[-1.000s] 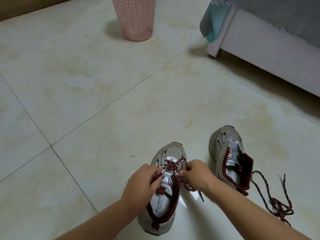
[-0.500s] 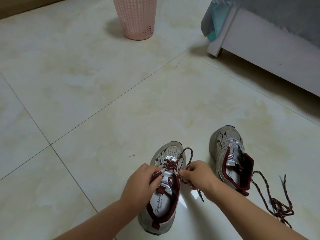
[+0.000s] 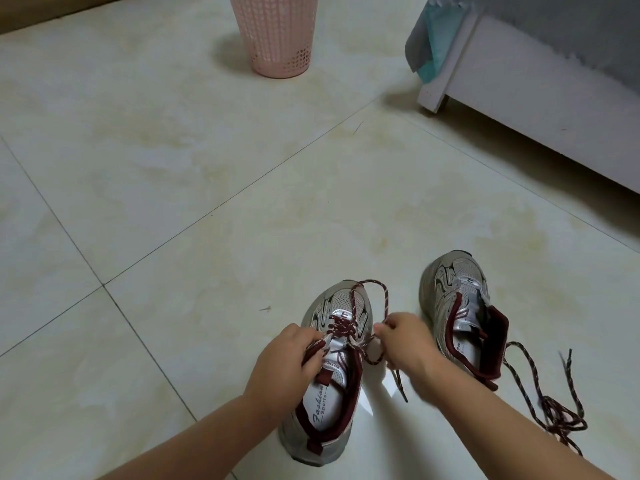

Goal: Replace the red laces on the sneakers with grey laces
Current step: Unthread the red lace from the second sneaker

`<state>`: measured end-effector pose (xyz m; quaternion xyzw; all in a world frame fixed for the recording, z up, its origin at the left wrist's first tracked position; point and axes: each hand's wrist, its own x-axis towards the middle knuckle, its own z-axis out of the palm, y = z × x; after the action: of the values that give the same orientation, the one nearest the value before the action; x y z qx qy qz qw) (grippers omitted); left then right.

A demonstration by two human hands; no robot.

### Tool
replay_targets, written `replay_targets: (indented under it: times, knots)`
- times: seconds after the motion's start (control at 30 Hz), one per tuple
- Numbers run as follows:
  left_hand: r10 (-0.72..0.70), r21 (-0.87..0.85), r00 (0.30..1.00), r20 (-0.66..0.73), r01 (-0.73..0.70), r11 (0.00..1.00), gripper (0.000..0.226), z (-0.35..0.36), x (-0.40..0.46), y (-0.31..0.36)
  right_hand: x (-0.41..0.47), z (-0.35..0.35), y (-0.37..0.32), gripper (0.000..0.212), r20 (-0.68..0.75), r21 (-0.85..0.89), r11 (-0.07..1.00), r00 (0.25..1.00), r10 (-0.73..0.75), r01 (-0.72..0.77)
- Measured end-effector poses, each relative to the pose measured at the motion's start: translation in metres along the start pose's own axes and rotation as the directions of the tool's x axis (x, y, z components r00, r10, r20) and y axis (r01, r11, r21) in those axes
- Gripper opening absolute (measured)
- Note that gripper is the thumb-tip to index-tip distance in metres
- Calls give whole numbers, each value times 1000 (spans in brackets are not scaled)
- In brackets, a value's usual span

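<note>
Two sneakers (image 3: 332,368) (image 3: 460,306), two red laces (image 3: 363,306) (image 3: 543,393), two hands (image 3: 287,362) (image 3: 408,341) and one basket (image 3: 277,39) are seen.

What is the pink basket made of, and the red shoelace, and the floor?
The pink basket looks like matte moulded plastic: its wall is a grid of small holes. The red shoelace looks like braided fabric cord, speckled with pale flecks and bending in a soft loop. The floor seems to be glossy ceramic tile, with grout lines and shiny reflections.
</note>
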<state>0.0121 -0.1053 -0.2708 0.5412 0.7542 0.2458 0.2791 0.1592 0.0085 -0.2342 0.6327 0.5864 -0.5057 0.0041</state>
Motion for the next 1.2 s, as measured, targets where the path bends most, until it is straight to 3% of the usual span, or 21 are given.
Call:
replay_targets:
  times: [0.23, 0.33, 0.4, 0.47, 0.53, 0.6, 0.87, 0.97, 1.03, 1.1, 1.13, 1.2]
  knots:
    - [-5, 5, 1000, 5, 5, 1000, 20, 0, 0, -1, 11, -28, -3, 21, -274, -456, 890, 953, -129, -10]
    - [-10, -8, 1000, 4, 10, 1000, 20, 0, -1, -1, 9, -30, -9, 21, -103, -631, 775, 987, -126, 33]
    - [-20, -18, 1000, -1, 20, 1000, 21, 0, 0, 1, 3, -21, -14, 33, -69, -672, 738, 986, -150, 65]
    - [-23, -19, 1000, -2, 23, 1000, 22, -1, 0, 1, -3, -6, -17, 33, -80, -685, 700, 935, -346, 200]
    - [-18, -16, 1000, -4, 18, 1000, 23, -1, 0, 2, -7, 10, -21, 22, 41, -675, 619, 858, -512, 401]
    - [-14, -11, 1000, -8, 14, 1000, 23, -2, 0, 3, -6, 24, -25, 20, 175, -682, 531, 817, -549, 503]
    - [3, 52, 999, 46, -6, 999, 17, -4, 2, 3, 2, 30, -31, 21, 422, -744, 179, 661, -621, 644]
    - [23, 57, 999, 37, -26, 998, 22, -4, 0, 3, 6, 32, -27, 23, 367, -744, 266, 707, -604, 613]
    - [22, 46, 1000, 16, -23, 999, 27, -5, -1, 1, 9, 29, -27, 19, 186, -692, 512, 811, -555, 509]
    - [18, 38, 1000, -4, -18, 999, 29, -5, -1, -1, 12, 22, -26, 11, -14, -506, 781, 901, -433, 367]
    - [18, 32, 1000, -9, -18, 999, 29, -5, -1, -1, 11, 20, -24, 10, -70, -394, 867, 930, -360, 306]
    - [25, 27, 1000, -5, -25, 999, 28, -4, 0, 1, 12, 18, -21, 10, -98, -274, 930, 954, -282, 246]
